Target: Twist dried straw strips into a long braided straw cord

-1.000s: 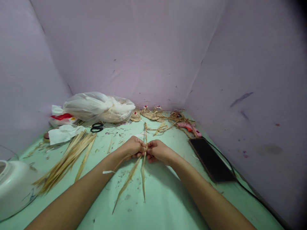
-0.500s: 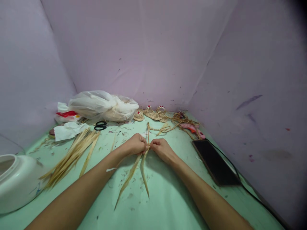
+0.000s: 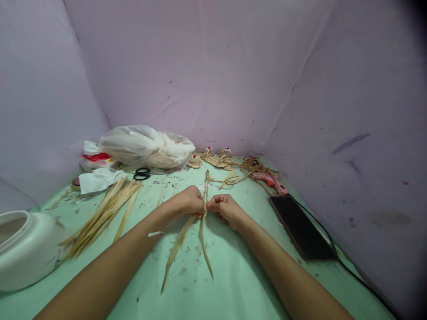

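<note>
Left hand [image 3: 187,205] and right hand [image 3: 225,208] knuckle to knuckle over the green table [image 3: 233,284], each pinching the straw braid [image 3: 206,186] at its working point for tension; loose strand ends [image 3: 187,244] trailing toward the body; spare straw bundle [image 3: 103,213] within left reach.

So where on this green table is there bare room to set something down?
Free: the near green table between the forearms, and the strip between right hand and phone. Crowded: the back edge, with bag, scissors and woven pieces; the left, with straw bundle and white pot.
</note>
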A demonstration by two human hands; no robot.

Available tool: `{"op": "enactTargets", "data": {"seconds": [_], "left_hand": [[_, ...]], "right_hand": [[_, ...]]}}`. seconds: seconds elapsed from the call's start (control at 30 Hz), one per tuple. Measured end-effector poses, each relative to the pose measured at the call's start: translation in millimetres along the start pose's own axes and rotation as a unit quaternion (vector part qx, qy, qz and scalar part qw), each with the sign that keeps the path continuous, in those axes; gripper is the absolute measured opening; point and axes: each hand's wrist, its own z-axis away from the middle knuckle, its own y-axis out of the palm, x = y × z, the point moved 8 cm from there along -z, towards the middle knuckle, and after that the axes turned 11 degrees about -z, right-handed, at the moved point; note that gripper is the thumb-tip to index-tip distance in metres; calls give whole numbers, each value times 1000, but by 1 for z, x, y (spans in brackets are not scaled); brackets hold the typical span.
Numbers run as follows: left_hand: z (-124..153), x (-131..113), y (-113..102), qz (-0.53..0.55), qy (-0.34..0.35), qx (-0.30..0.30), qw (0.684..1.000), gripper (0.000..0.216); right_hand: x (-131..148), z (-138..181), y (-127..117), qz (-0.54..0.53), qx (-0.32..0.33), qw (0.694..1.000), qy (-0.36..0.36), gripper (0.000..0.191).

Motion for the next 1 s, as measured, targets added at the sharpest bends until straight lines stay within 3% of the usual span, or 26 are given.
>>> {"op": "enactTargets", "data": {"seconds": [0.23,0.37,0.43,0.57,0.63,0.77,0.87,1.0], "left_hand": [[17,-10,0,-26,-59,3,998,11],[25,-21,2,-65,-56,-120,989,1],[28,-26,6,-61,-37,-171,983,6],[32,-36,14,-47,18,-187,981,11],[33,-38,10,-71,24,-165,984,9],[27,-22,-1,-58,-26,-26,998,13],[18,-5,-17,104,-70,-52,991,10],[3,-4,23,321,-63,118,937,8]], "right_hand": [[-2,2,-1,-38,14,999,11,6],[-5,1,-4,-55,-3,998,16,8],[-7,0,-5,-65,-6,998,19,9],[-8,0,-5,-84,4,996,27,11],[-7,1,-4,-86,11,996,27,10],[-4,4,0,-101,31,994,41,4],[-1,5,3,-124,55,990,37,5],[2,3,8,-124,106,987,9,14]]}}
